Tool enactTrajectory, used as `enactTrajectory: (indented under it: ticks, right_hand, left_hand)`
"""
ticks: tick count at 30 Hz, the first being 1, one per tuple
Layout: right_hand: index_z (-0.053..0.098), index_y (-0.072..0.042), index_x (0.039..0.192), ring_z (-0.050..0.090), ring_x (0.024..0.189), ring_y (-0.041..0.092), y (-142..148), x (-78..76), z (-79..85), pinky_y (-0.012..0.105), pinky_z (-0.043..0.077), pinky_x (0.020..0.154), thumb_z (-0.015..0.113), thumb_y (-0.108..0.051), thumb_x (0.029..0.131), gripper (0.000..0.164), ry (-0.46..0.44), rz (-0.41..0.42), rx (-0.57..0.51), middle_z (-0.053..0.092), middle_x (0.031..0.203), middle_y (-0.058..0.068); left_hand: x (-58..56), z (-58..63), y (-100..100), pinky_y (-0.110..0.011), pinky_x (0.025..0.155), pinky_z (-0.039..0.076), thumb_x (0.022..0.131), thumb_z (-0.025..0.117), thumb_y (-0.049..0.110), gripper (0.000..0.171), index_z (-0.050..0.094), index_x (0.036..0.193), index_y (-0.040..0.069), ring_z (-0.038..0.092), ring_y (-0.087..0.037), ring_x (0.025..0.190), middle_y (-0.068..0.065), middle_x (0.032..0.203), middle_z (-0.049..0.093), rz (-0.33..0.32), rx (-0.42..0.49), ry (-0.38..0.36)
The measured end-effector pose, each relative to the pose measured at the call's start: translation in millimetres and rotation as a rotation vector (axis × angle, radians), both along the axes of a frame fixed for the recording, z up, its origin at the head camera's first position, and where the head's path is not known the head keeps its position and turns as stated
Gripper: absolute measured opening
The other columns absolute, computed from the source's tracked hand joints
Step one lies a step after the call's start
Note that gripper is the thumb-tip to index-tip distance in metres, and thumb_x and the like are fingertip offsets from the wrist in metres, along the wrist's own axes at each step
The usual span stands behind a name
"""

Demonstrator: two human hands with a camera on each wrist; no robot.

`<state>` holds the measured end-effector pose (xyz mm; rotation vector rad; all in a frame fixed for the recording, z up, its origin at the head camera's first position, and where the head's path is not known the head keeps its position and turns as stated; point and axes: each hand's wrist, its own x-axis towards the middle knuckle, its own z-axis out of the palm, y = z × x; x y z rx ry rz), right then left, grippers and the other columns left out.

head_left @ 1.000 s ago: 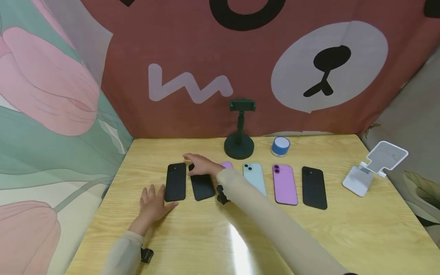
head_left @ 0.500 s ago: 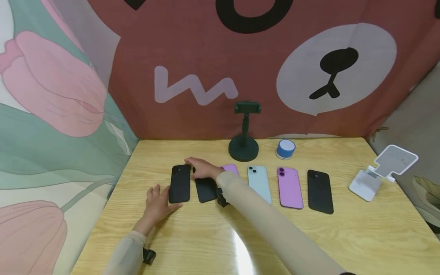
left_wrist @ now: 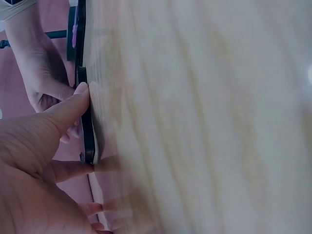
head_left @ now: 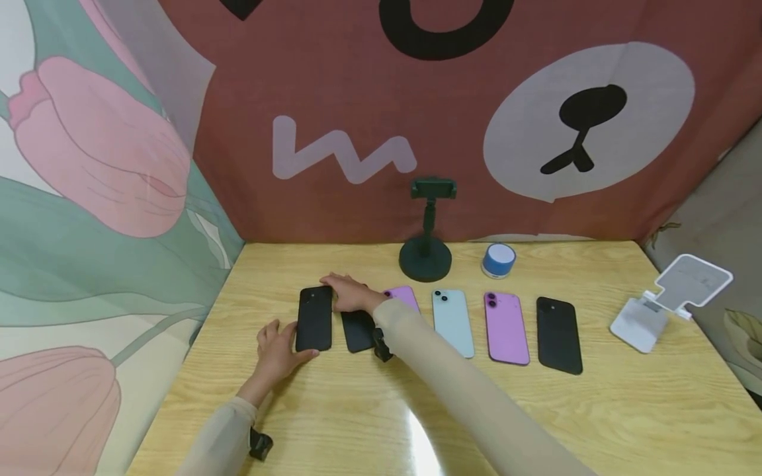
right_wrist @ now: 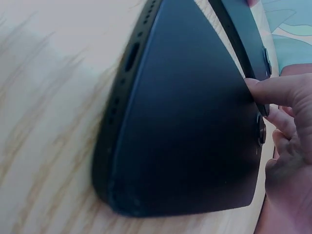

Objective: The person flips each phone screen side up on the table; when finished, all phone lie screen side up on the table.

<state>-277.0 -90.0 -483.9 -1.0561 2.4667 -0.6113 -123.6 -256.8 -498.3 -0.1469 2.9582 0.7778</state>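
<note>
Nearest, two long beige sleeves (head_left: 458, 380) reach over a pale yellow wood-grain table (head_left: 333, 423), a small black device (head_left: 260, 444) at each wrist. The left hand (head_left: 276, 355) is at the near left corner of a flat, rectangular black phone (head_left: 314, 320), the leftmost of six in a row, lying on the table with its camera side up. Thumb at the near end and forefinger along the left edge, this hand pinches the corner between them. The right hand (head_left: 354, 294) crosses over from the right and grips the same phone by its far right corner, thumb on the right edge and fingers at the far end.

Just beside it, partly beneath the right hand, lies a second, matt black phone (head_left: 358, 334); the right wrist view shows its slotted end close up. Rightward come a purple phone (head_left: 406, 297) mostly hidden by the sleeve, a pale blue phone (head_left: 454, 324), a bright purple phone (head_left: 507, 328) and a third black phone (head_left: 559, 336), then a white stand (head_left: 639, 324) with a tilted grey panel.

Farther back stand a dark, round-based phone holder (head_left: 425, 259) and a small blue-and-white cylinder (head_left: 499, 262). Behind hangs a reddish-brown cloth (head_left: 333, 215) with a cartoon muzzle; at left, a cloth printed with pink flowers (head_left: 113, 152).
</note>
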Motion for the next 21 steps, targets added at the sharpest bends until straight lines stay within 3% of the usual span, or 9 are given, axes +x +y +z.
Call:
enactTrajectory:
  ticks: [8,15,21]
  right_hand:
    - [0.038,-0.006,0.142,0.022,0.141,0.022,-2.0,1.2,-2.9,0.038,0.012,0.115,0.065,-0.001,0.082,0.066,-0.003,-0.021,-0.058,0.037,0.148,0.011]
    - [0.044,-0.007,0.139,0.046,0.123,0.021,-0.4,3.6,2.0,0.032,0.038,0.1,0.064,0.004,0.081,0.062,-0.072,-0.079,-0.161,0.047,0.139,0.01]
    - [0.049,-0.008,0.135,0.041,0.129,0.022,-0.4,3.1,9.1,0.035,0.036,0.103,0.061,-0.004,0.089,0.047,-0.164,-0.156,-0.244,0.046,0.139,0.008]
  left_hand:
    - [-1.4,-0.8,1.1,-0.066,0.102,0.015,0.075,0.08,0.032,0.079,0.045,0.133,-0.008,0.008,-0.052,0.13,-0.039,0.142,0.018,0.044,0.081,-0.014]
    - [-1.2,0.5,1.6,-0.065,0.103,0.013,0.074,0.081,0.026,0.075,0.043,0.129,-0.009,0.006,-0.051,0.131,-0.038,0.142,0.015,0.053,0.147,-0.014]
    - [-1.9,2.8,1.9,-0.065,0.103,0.011,0.074,0.081,0.023,0.076,0.039,0.13,-0.006,0.002,-0.05,0.132,-0.036,0.144,0.011,0.062,0.183,-0.024]
